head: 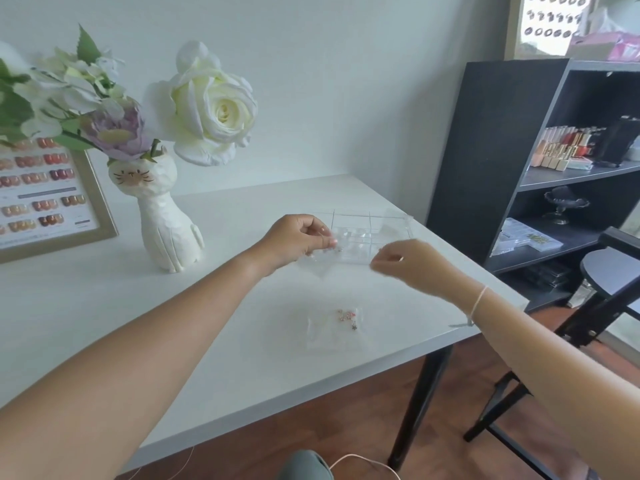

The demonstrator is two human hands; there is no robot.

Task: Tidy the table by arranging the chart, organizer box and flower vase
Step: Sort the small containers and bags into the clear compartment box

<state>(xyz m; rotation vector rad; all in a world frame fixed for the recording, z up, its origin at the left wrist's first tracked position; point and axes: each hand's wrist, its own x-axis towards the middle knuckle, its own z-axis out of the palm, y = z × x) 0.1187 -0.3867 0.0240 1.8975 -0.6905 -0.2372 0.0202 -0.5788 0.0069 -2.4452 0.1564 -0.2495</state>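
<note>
A clear plastic organizer box (372, 237), rectangular and divided into small compartments, lay on the white table (104, 306) near its far right edge, its long axis running left to right. The left hand (298, 239) pinched a small clear plastic bag (320, 263) at the box's left end; the right hand (403, 261) was closed in a pinch at the box's near right corner, on what I could not tell. A white, textured cat-shaped flower vase (166, 216) stood upright beside the gold-framed nail colour chart (48, 199). Another clear bag of tiny beads (337, 327) lay nearer.
</note>
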